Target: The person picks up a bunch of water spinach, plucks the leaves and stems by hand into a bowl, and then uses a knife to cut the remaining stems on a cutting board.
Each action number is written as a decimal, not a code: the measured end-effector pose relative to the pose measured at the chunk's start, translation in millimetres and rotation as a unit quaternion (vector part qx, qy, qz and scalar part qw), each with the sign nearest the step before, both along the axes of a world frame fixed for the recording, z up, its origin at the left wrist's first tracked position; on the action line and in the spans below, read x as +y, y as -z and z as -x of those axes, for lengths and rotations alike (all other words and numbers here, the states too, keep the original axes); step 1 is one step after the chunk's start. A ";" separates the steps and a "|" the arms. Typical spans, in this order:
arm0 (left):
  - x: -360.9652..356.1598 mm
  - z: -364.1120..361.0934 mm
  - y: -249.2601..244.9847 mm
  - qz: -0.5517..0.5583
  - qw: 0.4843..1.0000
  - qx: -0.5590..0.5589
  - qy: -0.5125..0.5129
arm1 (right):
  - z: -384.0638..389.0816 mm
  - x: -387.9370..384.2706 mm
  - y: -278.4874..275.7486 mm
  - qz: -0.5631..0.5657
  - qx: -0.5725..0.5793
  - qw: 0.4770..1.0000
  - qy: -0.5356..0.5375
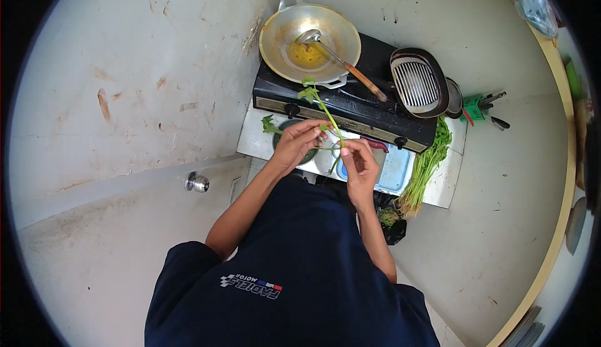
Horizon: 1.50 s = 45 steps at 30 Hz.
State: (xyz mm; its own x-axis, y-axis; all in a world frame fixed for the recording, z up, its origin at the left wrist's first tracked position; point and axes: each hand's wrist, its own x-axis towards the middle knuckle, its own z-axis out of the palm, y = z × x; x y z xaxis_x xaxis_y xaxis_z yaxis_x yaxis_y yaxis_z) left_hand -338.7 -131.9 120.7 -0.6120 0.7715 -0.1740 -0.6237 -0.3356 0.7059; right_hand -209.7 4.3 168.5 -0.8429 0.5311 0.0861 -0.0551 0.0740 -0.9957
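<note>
We see the right hand (362, 167) pinching a green stalk (328, 116), the left hand (300, 145) apparently its leaf (323, 128); too hard a tug could snap it, scattering bits onto the far stove (275, 92).

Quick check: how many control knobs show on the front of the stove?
2: one knob near the left end of the stove front, below the wok; the other knob toward the right end, below the grill pan. No others show.
</note>
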 end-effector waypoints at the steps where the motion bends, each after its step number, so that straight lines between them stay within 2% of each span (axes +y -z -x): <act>1: 4.3 -0.2 -7.0 -0.012 1.000 -0.012 0.002 | -0.4 -0.6 -3.2 0.002 0.000 1.000 -0.002; 7: 15.5 -1.2 -26.4 -0.097 0.990 -0.096 0.035 | -5.8 -2.8 -9.8 0.007 0.001 1.000 -0.004; 10: 17.8 -2.5 -25.4 -0.079 0.996 -0.045 0.023 | -12.5 -2.2 -7.8 0.007 -0.013 1.000 0.011; 15: 24.1 -7.1 -31.6 -0.076 0.996 -0.034 0.018 | -16.9 4.8 -6.7 0.019 -0.034 0.998 0.038; 21: 39.0 -12.0 -37.8 -0.014 0.997 0.078 0.011 | -16.8 18.9 -9.9 -0.087 -0.059 0.992 0.074; 28: 58.2 -16.8 -43.5 0.035 0.984 0.163 0.057 | -17.0 32.5 -19.1 -0.146 -0.040 0.983 0.108; 34: 87.1 -29.6 -43.5 0.046 0.978 0.177 0.100 | -35.2 44.4 -6.5 -0.062 -0.032 0.982 0.174; 40: 111.7 -49.1 -52.0 0.050 0.975 0.167 0.135 | -56.1 54.8 -5.3 0.129 0.027 0.970 0.206; 45: 128.5 -62.6 -55.7 0.063 0.982 0.138 0.108 | -70.6 64.2 -1.1 0.138 0.050 0.967 0.209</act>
State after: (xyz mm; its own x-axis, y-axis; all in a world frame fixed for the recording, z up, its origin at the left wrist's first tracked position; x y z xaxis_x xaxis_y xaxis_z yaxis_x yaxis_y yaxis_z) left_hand -276.1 -3.4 176.4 -0.4738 0.8716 -0.1258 -0.4491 -0.1162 0.8859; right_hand -139.1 68.5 169.6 -0.5448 0.8377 -0.0376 -0.1758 -0.1579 -0.9717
